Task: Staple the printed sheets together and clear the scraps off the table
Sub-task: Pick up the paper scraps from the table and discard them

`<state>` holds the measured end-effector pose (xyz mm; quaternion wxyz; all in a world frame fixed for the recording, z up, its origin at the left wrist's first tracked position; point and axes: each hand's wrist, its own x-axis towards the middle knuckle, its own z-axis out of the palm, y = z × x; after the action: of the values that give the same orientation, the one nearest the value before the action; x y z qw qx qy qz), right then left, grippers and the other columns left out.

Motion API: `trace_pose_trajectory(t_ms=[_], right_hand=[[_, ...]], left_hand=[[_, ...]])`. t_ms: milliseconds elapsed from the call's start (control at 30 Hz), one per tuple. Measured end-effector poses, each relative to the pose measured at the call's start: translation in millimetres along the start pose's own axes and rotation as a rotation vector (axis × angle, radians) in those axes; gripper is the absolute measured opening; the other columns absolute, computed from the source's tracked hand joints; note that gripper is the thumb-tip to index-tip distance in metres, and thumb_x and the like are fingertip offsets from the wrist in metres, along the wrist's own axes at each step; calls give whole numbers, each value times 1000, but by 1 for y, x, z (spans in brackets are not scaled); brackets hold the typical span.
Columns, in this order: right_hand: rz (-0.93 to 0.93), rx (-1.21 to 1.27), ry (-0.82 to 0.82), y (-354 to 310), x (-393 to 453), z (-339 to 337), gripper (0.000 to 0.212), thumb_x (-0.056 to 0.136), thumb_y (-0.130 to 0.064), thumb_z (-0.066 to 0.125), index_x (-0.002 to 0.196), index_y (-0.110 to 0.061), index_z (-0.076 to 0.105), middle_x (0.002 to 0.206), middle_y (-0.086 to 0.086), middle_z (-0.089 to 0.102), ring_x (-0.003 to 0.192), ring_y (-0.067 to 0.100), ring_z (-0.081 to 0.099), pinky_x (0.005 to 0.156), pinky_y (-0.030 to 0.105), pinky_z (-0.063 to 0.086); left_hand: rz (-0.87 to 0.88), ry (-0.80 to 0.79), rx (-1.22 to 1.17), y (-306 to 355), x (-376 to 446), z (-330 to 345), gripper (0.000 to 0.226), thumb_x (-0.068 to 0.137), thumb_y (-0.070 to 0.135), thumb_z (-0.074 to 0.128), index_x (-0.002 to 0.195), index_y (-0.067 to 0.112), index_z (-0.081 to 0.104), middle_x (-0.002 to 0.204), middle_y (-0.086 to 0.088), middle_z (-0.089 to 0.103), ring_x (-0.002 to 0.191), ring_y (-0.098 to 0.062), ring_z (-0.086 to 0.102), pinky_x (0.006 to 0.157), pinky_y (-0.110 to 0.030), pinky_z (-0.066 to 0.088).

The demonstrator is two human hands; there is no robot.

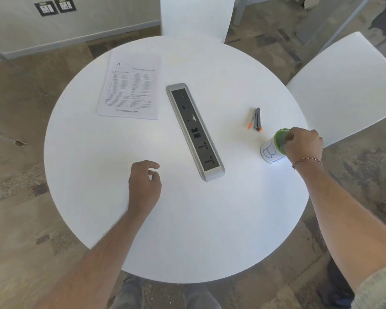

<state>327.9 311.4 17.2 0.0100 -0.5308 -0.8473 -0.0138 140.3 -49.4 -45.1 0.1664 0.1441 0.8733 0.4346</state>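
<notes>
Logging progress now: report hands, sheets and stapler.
Right hand grips green-rimmed white cup at table edge. Left hand hovers, holding nothing. Printed white sheets far left, grey-and-orange stapler untouched. Nothing in the way.

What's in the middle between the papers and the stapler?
In the head view, the long grey socket strip set into the white table lies between the printed sheets and the stapler.

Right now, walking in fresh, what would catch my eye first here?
Probably the long grey socket strip set into the middle of the round white table. Then the right hand gripping a green-rimmed cup at the right edge, with a small stapler just behind it. Printed sheets lie far left.
</notes>
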Motion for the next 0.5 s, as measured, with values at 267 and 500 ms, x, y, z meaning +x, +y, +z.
trace_pose_trajectory(t_ms=[267,500], right_hand=[[16,66,10,-1,-4,-5,21,77,10,53,88,-1,68,83,26,66,82,44,58,76,49,51],[92,150,165,-3,-10,-2,19,80,11,48,88,4,64,83,30,60,79,45,57,59,40,37]], left_hand=[[-3,2,2,-6,2,-12,30,94,-3,48,107,15,68,118,3,54,88,3,60,72,-9,40],[-6,9,20,-11,7,-25,30,94,-4,47,109,13,68,122,-2,57,92,-11,62,69,-3,40]])
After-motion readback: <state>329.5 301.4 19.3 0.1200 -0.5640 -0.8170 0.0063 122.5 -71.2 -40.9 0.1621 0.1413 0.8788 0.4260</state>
